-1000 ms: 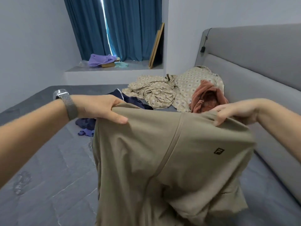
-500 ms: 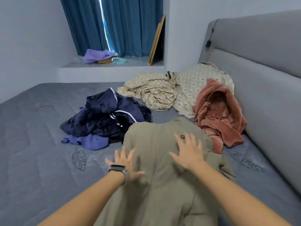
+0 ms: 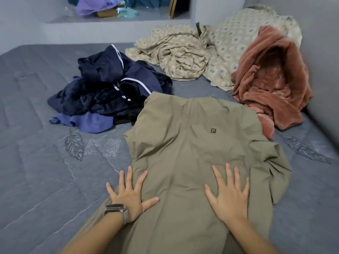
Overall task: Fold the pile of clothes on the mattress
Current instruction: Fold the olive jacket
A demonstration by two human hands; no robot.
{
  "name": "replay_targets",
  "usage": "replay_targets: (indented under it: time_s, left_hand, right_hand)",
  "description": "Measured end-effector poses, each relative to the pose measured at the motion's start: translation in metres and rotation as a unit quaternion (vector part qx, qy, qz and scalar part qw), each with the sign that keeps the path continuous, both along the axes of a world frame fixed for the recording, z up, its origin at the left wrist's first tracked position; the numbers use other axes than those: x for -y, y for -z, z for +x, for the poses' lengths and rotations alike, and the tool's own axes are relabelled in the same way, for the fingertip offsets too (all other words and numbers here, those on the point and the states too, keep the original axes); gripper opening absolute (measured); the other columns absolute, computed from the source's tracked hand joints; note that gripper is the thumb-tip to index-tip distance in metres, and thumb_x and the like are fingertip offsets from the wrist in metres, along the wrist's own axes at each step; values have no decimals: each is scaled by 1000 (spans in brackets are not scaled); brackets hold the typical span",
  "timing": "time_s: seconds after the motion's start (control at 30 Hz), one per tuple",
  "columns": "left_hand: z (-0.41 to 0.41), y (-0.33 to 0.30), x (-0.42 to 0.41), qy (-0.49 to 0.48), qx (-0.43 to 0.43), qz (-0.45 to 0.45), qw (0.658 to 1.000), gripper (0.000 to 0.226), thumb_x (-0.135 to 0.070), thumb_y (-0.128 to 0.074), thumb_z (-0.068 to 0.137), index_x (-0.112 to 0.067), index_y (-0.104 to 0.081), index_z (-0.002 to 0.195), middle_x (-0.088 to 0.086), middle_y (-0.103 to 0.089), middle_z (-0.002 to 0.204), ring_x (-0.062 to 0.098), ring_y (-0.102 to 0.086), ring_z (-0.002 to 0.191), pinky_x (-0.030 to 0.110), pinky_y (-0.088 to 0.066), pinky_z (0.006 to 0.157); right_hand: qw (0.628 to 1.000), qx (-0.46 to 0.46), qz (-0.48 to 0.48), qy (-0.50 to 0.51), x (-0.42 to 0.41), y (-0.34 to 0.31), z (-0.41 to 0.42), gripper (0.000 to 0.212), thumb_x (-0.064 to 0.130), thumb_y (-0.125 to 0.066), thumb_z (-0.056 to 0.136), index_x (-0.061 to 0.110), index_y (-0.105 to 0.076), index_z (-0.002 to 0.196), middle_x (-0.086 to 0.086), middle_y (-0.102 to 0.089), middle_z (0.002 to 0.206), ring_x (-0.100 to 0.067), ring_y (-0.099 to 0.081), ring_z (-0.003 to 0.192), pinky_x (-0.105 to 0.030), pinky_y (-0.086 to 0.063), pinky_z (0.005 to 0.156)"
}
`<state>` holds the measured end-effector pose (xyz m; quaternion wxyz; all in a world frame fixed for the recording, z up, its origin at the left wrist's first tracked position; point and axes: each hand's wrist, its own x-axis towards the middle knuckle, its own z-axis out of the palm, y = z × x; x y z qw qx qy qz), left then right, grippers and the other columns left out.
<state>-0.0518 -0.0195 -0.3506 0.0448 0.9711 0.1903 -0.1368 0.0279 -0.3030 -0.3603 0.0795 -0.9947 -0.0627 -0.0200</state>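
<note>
While both palms press flat, left hand [image 3: 129, 196] and right hand [image 3: 228, 194] fingers splayed, nothing gripped, khaki trousers [image 3: 185, 143] stretch ahead of fingertips on mattress [image 3: 36, 162].

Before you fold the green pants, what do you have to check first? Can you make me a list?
1. Pants lying on the mattress, not in the air: ok.
2. Left hand flat on the cloth, fingers spread: ok, though its outer fingers reach past the edge onto the mattress.
3. Right hand flat on the cloth: ok.
4. Cloth smooth: not ok, it is bunched and creased at the right edge.
5. Pants clear of other clothes: not ok, the top left corner meets the dark blue pile, and the pink blanket lies against the right side.
6. Bottom of the pants straight: cannot tell, it runs out of the picture.
</note>
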Motion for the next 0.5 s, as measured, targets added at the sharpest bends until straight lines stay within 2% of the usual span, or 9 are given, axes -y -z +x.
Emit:
replay_targets:
  time_s: [0.1, 0.17, 0.23, 0.27, 0.33, 0.4, 0.43, 0.47, 0.5]
  left_hand:
    - [1, -11, 5, 0, -44, 10, 999, 113, -95, 23, 31, -49, 34, 133, 0, 39, 149, 29, 23, 144, 67, 8, 108]
    - [-1, -15, 10, -15, -60, 8, 998, 104, -94, 5, 54, -46, 20, 144, 4, 31, 155, 29, 21, 145, 65, 7, 109]
    - [-11, -19, 21, -19, -77, 8, 997, 85, -85, -11, 77, -43, 7, 149, 5, 24, 157, 28, 19, 146, 64, 4, 111]
    - [-20, -20, 28, -8, -79, 6, 997, 82, -82, -10, 80, -42, 2, 150, 5, 22, 158, 28, 18, 146, 64, 3, 112]
    - [-43, -24, 36, 24, -80, -13, 996, 96, -87, 6, 64, -44, -7, 149, 2, 16, 160, 26, 14, 147, 62, 3, 113]
    - [-71, -22, 35, 47, -50, -37, 997, 106, -93, 15, 51, -50, -21, 141, -2, -3, 161, 25, -2, 148, 63, -5, 111]
    - [-84, -23, 30, 60, -23, -38, 997, 95, -92, 12, 58, -51, -32, 131, -3, -23, 157, 27, -22, 145, 68, -17, 107]
    - [-95, -26, 24, 68, -14, -49, 996, 80, -90, 4, 68, -49, -41, 119, -4, -43, 146, 28, -41, 136, 71, -31, 98]
    - [-105, -24, 16, 70, -1, -53, 996, 71, -90, -4, 70, -47, -45, 109, -7, -52, 136, 29, -50, 129, 70, -38, 93]
  right_hand:
    - [999, -19, -32, 6, -3, -6, -3, 70, 69, -26, 84, 41, -35, 146, -5, -27, 158, -30, -20, 146, -55, -7, 115]
    - [995, -93, -24, -8, 0, -18, 3, 65, 71, -28, 87, 48, -22, 148, 1, -11, 162, -25, -4, 149, -51, 2, 117]
    - [979, -199, 19, -35, 9, -40, 15, 63, 66, -42, 88, 51, -23, 147, 3, -4, 163, -23, -1, 149, -48, 3, 118]
    - [969, -241, 32, -54, 13, -52, 17, 62, 60, -49, 89, 49, -27, 146, 2, -5, 163, -23, -3, 149, -46, 1, 119]
    - [952, -285, 57, -92, 25, -66, 0, 64, 52, -58, 88, 40, -34, 146, -3, -8, 162, -23, -7, 149, -37, -5, 119]
    - [942, -304, 78, -120, 41, -69, -42, 87, 76, -56, 72, 39, -31, 147, -5, -5, 162, -23, -6, 149, -28, -7, 117]
    - [938, -310, 90, -123, 50, -66, -69, 101, 91, -45, 58, 45, -28, 146, -3, -1, 163, -23, -3, 149, -27, -6, 117]
    - [940, -303, 100, -124, 58, -60, -95, 101, 97, -37, 50, 56, -20, 141, -1, 5, 162, -22, 1, 149, -27, -3, 117]
    - [945, -284, 99, -130, 65, -52, -118, 87, 93, -36, 52, 70, -10, 131, 2, 9, 162, -20, 5, 149, -27, 0, 116]
